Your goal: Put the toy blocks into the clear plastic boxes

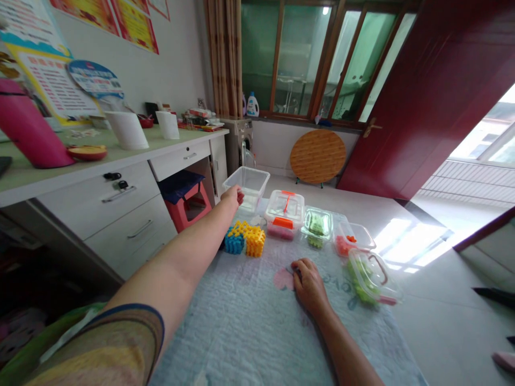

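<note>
My left hand [233,197] is stretched forward at the near left side of a clear plastic box [257,185]. Its fingers are curled, and whether they grip the rim or a small piece cannot be made out. Below that wrist, blue interlocking plastic pieces [234,244] and yellow ones [255,241] stand joined in blocks on the cloth. My right hand [308,281] rests on the light blue cloth [249,327] beside a printed pink heart. Those fingers are bent together, with a small greyish thing at the tips, too small to name.
Right of the clear box stand a lidded box with orange clasps [285,212], a box with green pieces [317,225], an open box with red pieces [354,238] and a lidded box of green pieces [372,276]. A drawer desk [116,198] and pink stool [187,206] flank the left.
</note>
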A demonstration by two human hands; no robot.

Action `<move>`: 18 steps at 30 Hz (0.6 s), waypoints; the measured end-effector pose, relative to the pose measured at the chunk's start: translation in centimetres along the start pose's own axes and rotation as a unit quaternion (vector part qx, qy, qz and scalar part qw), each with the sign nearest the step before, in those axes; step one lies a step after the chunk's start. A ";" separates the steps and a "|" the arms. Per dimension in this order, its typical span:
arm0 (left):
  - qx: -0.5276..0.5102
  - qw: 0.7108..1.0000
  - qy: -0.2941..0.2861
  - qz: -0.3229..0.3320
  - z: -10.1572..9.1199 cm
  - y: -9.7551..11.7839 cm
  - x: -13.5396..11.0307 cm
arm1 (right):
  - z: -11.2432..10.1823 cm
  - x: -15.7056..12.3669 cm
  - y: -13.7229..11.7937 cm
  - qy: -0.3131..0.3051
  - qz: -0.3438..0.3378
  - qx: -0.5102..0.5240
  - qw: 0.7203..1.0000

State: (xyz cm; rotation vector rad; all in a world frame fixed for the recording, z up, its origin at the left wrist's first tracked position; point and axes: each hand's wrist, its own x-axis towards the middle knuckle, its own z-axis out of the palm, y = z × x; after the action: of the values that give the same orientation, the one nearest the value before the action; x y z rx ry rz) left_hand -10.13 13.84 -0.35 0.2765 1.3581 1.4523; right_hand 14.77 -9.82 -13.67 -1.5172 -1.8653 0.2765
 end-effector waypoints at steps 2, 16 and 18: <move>-0.009 1.000 -0.012 0.022 -0.2 1.0 -1.2 | 0.0 0.0 0.0 -0.004 -0.001 -0.008 1.000; 0.046 0.976 -0.205 0.061 -15.0 5.0 -17.1 | 0.1 0.1 0.6 -0.009 -0.012 -0.006 1.000; 0.069 0.964 -0.255 0.021 -17.4 3.6 -20.1 | 0.2 0.1 0.8 -0.004 -0.016 0.003 1.000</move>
State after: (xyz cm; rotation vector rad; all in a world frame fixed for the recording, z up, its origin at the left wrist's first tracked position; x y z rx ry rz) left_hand -17.21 -11.18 6.46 0.7216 1.0316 1.2089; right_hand 15.23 -9.47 -14.20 -1.4837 -1.8915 0.2725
